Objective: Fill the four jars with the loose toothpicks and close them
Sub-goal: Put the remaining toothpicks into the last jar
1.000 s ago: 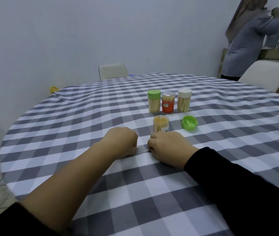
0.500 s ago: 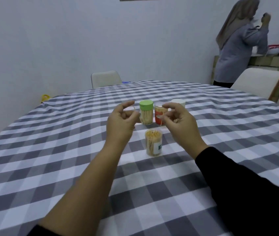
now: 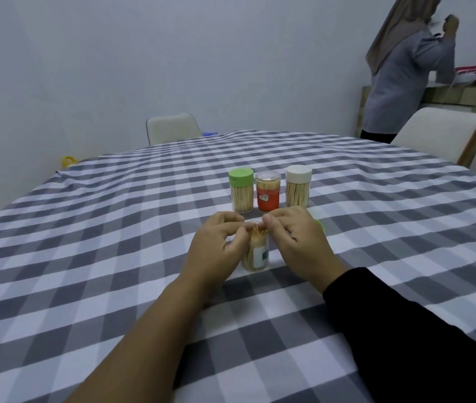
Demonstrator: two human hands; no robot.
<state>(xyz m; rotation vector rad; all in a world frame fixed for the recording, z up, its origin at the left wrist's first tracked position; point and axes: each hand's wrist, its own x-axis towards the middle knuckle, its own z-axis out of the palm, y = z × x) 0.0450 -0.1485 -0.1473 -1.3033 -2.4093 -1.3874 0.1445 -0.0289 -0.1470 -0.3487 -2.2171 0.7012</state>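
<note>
While the checked tablecloth (image 3: 114,257) carries three capped jars in a row at the back, the green-lidded jar (image 3: 241,194), the red jar (image 3: 268,195) and the white-lidded jar (image 3: 298,189), the open jar (image 3: 255,251) stands upright nearer, between the left hand (image 3: 216,251) and right hand (image 3: 300,245). Both hands pinch thumb to forefinger at its mouth, apparently on toothpicks (image 3: 257,231), though that grip is too blurred to confirm. The sticks stand long axis vertical, tips up. Light, thin and probably snappable, they are best pinched mid-length; the green lid (image 3: 320,226) peeks from behind the right hand.
</note>
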